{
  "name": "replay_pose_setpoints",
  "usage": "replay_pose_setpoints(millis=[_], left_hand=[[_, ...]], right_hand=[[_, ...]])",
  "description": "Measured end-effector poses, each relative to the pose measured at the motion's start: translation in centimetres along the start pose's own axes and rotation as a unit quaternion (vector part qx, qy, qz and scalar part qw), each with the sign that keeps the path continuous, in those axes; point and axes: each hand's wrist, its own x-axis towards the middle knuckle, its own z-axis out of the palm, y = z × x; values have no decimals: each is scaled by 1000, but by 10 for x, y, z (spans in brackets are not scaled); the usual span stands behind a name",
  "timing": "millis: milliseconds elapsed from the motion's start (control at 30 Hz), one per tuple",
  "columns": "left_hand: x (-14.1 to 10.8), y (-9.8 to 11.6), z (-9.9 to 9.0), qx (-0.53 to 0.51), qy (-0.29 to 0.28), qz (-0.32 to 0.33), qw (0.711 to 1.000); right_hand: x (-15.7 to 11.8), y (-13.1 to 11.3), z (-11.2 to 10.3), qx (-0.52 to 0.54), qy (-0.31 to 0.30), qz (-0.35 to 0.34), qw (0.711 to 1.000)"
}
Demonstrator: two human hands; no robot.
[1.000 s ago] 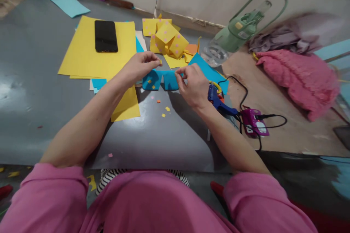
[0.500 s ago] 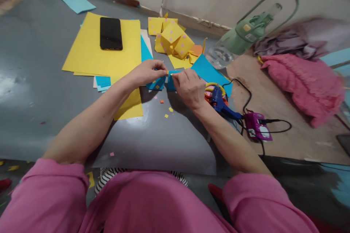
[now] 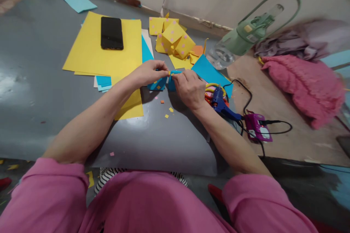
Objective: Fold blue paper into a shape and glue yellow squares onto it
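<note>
Between my hands is a blue folded paper shape (image 3: 157, 85) with small yellow squares on it, standing on the grey table (image 3: 164, 138). My left hand (image 3: 151, 71) is closed in a pinch at the top of the paper shape, fingertips pointing right. My right hand (image 3: 190, 86) is curled in a pinch on its right part, covering much of it. Small yellow bits show by the fingertips of both hands; whether they are stuck down I cannot tell. Loose paper squares (image 3: 171, 110), yellow, orange and pink, lie just below the hands.
Yellow sheets (image 3: 82, 51) with a black phone (image 3: 112, 33) lie at left. Behind my hands stands a yellow pink-dotted paper shape (image 3: 175, 36). On the right are a blue glue gun (image 3: 218, 98), a purple power adapter (image 3: 257, 127) with cords, a green bottle (image 3: 243, 38) and pink cloth (image 3: 303, 83).
Both hands keep nearly the same place at the blue paper shape, with only slight fingertip shifts. The whole view has drifted a few pixels.
</note>
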Motion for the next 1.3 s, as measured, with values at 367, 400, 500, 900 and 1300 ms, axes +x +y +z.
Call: replay_pose_setpoints(millis=[367, 400, 500, 900, 1300], left_hand=[[0, -1, -2, -4, 29, 10, 1000], [-1, 1, -3, -4, 39, 15, 999], [-5, 7, -2, -3, 45, 33, 998], [-10, 14, 4, 20, 73, 77, 994], [-20, 24, 8, 57, -25, 107, 992]], right_hand=[[1, 0, -21, 105, 58, 58, 991], [1, 0, -26, 133, 64, 73, 986], [2, -4, -38, 229, 60, 105, 966], [-20, -15, -51, 284, -59, 106, 951], [-67, 2, -81, 124, -106, 52, 985]])
